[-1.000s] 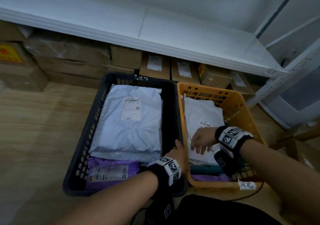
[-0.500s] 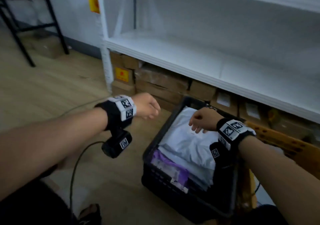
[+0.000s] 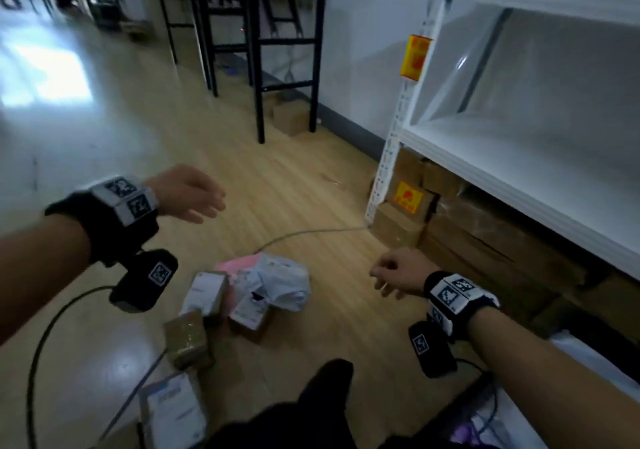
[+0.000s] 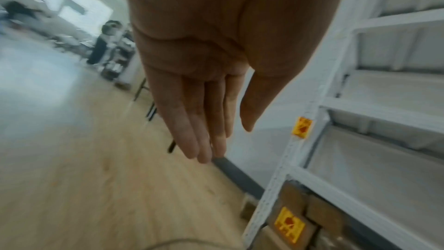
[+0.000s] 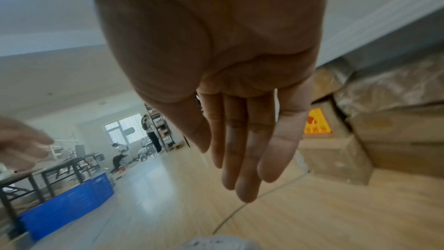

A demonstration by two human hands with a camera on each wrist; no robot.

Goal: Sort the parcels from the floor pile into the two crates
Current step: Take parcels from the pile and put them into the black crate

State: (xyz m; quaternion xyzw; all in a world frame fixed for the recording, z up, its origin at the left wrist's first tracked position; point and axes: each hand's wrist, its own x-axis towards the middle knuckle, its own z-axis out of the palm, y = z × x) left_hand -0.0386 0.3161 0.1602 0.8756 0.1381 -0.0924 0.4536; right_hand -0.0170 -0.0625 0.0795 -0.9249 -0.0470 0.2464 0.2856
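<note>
Head view, shelving: the white shelf unit [image 3: 519, 143] stands to the right of the pile with cardboard cartons [image 3: 485, 240] packed under it; a wide swing of the right arm could knock its corner post.
Floor pile: the parcels [image 3: 242, 296] lie on the wooden floor [image 3: 277, 189] between and below both hands, boxes and soft mailers overlapping; pulling 1 from underneath could scatter the rest.
Crates: only a dark edge shows at the lower right, so I cannot tell which crate it is; a hurried toss risks the wrong 1.
Cable: a grey cable [image 3: 311, 232] runs across the floor just behind the pile and could snag on a parcel or a foot.
Left hand [image 3: 187, 194]: above the pile, fingers straight, holding nothing.
Right hand [image 3: 398, 273]: nearer the parcels, fingers relaxed and empty; a loose 1-handed grab of the crumpled white mailer [image 3: 284, 282] could let it slip.
</note>
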